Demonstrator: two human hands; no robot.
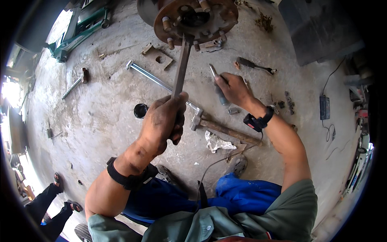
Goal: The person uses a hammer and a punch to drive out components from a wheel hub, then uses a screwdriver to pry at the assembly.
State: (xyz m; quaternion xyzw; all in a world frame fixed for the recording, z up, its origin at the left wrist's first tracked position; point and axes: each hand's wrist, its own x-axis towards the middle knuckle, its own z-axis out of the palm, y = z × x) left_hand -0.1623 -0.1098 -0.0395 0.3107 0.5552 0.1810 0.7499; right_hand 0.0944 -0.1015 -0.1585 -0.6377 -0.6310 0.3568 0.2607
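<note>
My left hand (163,119) grips a long flat metal bar (182,64), its upper end against the lower part of a rusty hub (220,22) with protruding studs. My right hand (238,90) is closed around a tool (214,71) with a silver shaft and dark handle, below and right of the hub, apart from it. Under my arms on the concrete lie a long silver bar (155,80), a wooden-handled hammer (227,130), crumpled white paper (215,142) and, left of my left hand, a small round black container (140,110).
A green jack (64,50) stands upper left. A square plate (155,54), T-handled tool (76,84), ratchet (254,64) and black box with cable (324,109) lie around. A large dark panel (312,30) is upper right. Another person's legs (48,201) are lower left.
</note>
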